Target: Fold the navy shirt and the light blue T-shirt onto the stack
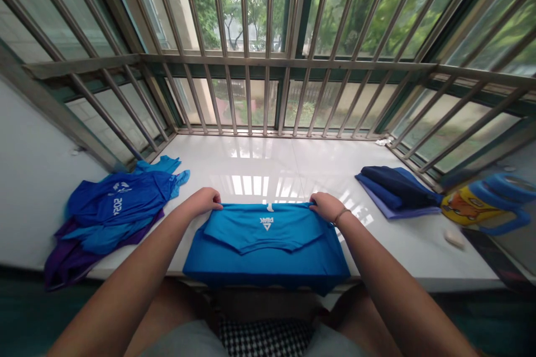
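A blue shirt [268, 262] with a white logo lies in front of me on the white sill, its upper part folded over toward me and its near edge hanging past the sill's front. At the far left corner of the fold, my left hand [208, 201] pinches the cloth. My right hand [328, 207], with a band at its wrist, pinches the far right corner. Between both hands the far edge is stretched fairly straight. Neither hand touches any other garment.
Crumpled blue and purple clothes [121, 201] lie at the left. Folded dark blue and lilac garments [397, 189] are stacked at the right, beside a yellow and blue jug [481, 201]. A small pale object [454, 239] and a dark flat item [494, 256] lie nearby. Metal bars [288, 60] line the window behind the sill [276, 162].
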`<move>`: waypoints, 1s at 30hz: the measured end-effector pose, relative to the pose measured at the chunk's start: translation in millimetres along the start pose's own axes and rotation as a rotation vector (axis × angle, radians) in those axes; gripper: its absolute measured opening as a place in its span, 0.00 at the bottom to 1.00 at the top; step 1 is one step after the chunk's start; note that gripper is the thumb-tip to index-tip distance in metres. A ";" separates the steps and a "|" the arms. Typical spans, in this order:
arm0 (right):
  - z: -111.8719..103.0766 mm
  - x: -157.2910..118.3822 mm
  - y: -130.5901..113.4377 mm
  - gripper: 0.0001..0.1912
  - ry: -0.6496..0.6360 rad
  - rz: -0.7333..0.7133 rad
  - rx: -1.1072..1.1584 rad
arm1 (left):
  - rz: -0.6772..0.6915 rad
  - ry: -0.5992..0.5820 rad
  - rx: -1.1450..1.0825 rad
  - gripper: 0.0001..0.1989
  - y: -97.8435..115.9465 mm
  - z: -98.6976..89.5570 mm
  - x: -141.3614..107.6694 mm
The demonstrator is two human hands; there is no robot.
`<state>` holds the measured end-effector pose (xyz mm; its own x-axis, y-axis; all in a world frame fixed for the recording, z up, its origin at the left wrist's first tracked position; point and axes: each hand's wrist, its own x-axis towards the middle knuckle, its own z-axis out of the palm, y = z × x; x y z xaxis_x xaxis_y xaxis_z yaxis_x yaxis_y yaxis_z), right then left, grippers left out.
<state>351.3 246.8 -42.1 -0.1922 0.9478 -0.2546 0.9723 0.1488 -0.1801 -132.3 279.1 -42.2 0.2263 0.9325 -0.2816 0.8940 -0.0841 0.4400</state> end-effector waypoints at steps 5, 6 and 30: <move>-7.6 31.1 2.0 0.14 0.062 0.115 0.018 | -0.040 0.030 -0.026 0.10 3.8 -11.3 35.4; -8.7 37.8 2.1 0.14 0.075 0.145 0.022 | -0.053 0.040 -0.036 0.11 4.7 -12.8 42.3; 25.7 -30.8 -63.0 0.09 0.115 -0.412 -0.254 | 0.545 0.126 0.149 0.10 14.2 34.6 -31.5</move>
<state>292.6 200.9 -47.3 -0.5650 0.8188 -0.1019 0.8232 0.5677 -0.0029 -113.3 236.3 -56.5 0.6297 0.7745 0.0597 0.7080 -0.6038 0.3662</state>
